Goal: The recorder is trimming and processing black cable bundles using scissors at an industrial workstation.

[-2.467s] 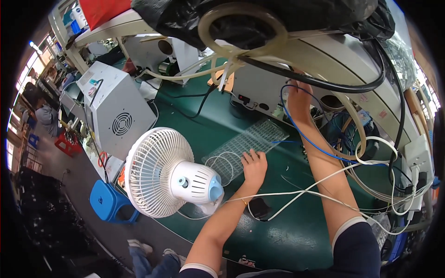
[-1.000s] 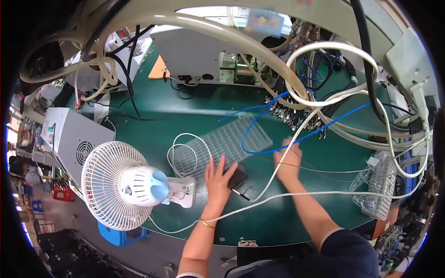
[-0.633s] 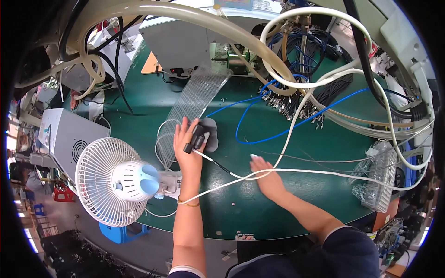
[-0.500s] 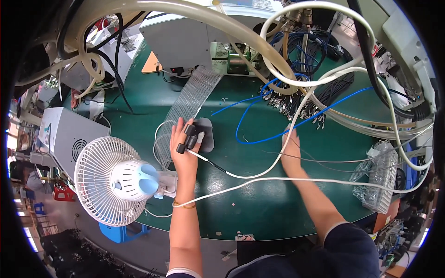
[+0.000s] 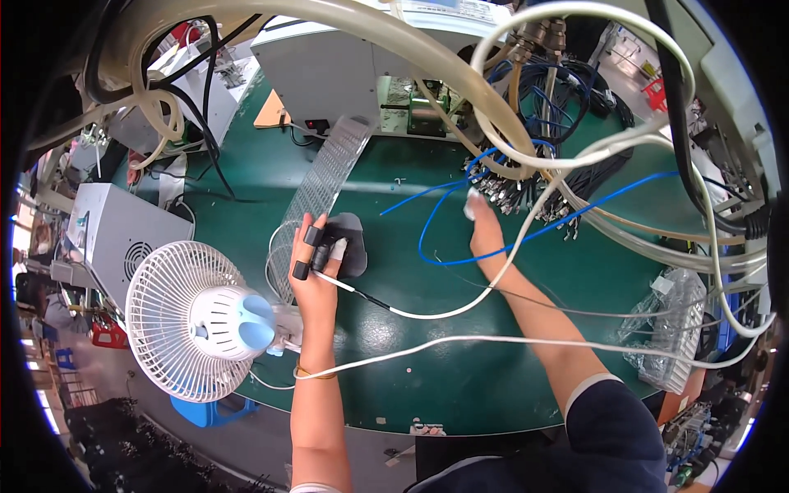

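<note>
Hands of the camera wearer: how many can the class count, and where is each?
2: the left hand touches a black cabled device, right of the white fan; the right hand is near the silver wire ends.

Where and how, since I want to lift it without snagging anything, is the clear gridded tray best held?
Probably pinch the clear gridded tray on the upper half of its right long edge, coming from the right. It is long, flat-looking and slanted; its far end reaches close to the grey machine, while its near part lies beside the left hand and a white cable loop.
</note>
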The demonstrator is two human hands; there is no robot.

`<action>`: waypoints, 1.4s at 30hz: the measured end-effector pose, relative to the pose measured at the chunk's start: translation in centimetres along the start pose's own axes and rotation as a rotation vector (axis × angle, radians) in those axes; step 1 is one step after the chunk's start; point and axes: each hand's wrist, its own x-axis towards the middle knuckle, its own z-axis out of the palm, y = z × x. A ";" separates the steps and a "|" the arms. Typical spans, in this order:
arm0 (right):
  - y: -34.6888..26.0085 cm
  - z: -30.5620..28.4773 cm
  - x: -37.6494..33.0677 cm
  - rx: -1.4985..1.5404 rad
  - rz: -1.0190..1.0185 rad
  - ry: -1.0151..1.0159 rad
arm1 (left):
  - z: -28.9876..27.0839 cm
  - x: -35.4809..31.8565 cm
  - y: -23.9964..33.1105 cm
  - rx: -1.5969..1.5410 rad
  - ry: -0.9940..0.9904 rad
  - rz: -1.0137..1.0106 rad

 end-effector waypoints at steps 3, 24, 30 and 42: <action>2.6 1.7 0.6 -0.138 -0.195 -0.057 | -0.4 0.0 -0.2 0.003 0.006 0.001; 2.4 5.7 10.7 -0.486 -0.679 0.049 | -1.5 -0.1 -0.6 0.060 0.053 0.003; 4.9 7.9 12.2 -0.479 -0.523 -0.122 | -1.6 0.3 0.2 0.005 0.054 -0.012; 0.1 13.4 -7.0 0.055 0.055 -0.859 | -2.5 0.9 -0.1 -0.110 0.109 0.025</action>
